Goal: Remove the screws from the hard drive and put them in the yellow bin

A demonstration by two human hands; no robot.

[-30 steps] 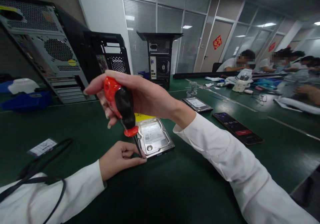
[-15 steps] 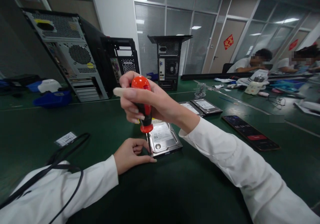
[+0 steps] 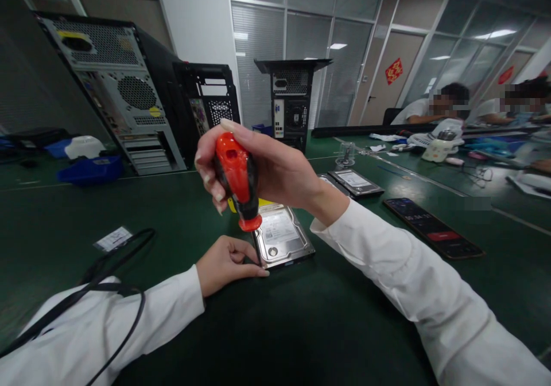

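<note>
My right hand (image 3: 275, 168) is wrapped round the red and black handle of a screwdriver (image 3: 237, 179). The handle leans left at the top, and the thin shaft runs down to the near left corner of a silver hard drive (image 3: 282, 234). That drive lies flat on the green table, its white label facing up. At the same corner my left hand (image 3: 226, 265) grips the drive's edge, thumb in front and fingers curled beside the screwdriver's tip. The tip and whatever it touches are partly hidden by these fingers.
More hard drives (image 3: 356, 182) lie behind my right wrist. A phone (image 3: 433, 228) rests to the right. Computer cases (image 3: 142, 88) stand at the back, near a blue bin (image 3: 90, 170). A black cable (image 3: 123, 255) crosses my left sleeve. Two people (image 3: 434, 108) sit far right.
My right hand has turned about the screwdriver handle, its thumb shifting to the top. The handle now tilts further left. My left hand and the hard drive have hardly moved.
</note>
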